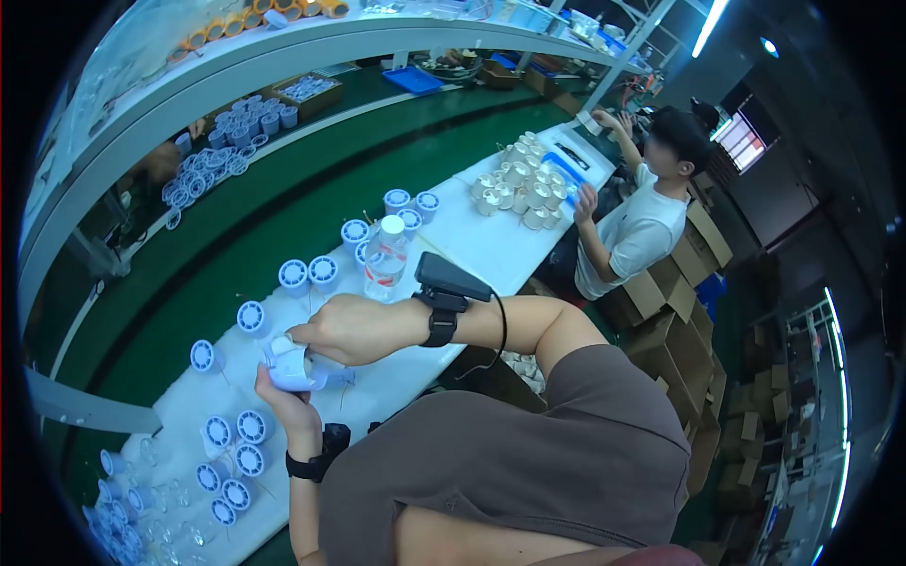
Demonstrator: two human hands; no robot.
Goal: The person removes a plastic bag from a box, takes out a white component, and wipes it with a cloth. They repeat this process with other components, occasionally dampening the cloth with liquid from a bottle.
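Pale-blue plastic housing [294, 375], cup-shaped, sits raised over the surface [184, 406] in the left hand [288, 406], whose grip curls closed around its lower side, thumb upright on the near wall. Bent over the housing's upper edge, the right hand [354, 328] has its fingers curled inward; whether this grip pinches a part or only presses the housing, I cannot tell. Black straps circle both wrists, the right one carrying a black boxy device [453, 276] with a cable.

Counting from the housing, one blue vented cylinder [251, 319] stands just beyond at 11 o'clock, another [203, 356] at 9, and a group of six [252, 427] between 7 and 8. Clear pieces [175, 495] lie farther out that way. At 1 o'clock stands a transparent bottle [385, 264] with a white cap, more blue cylinders around it. Toward 2 o'clock, well apart, are heaped cream-white cups [517, 174], with a co-worker [642, 222] in a white shirt seated beyond. Open cardboard boxes [670, 344] fill 3 o'clock.
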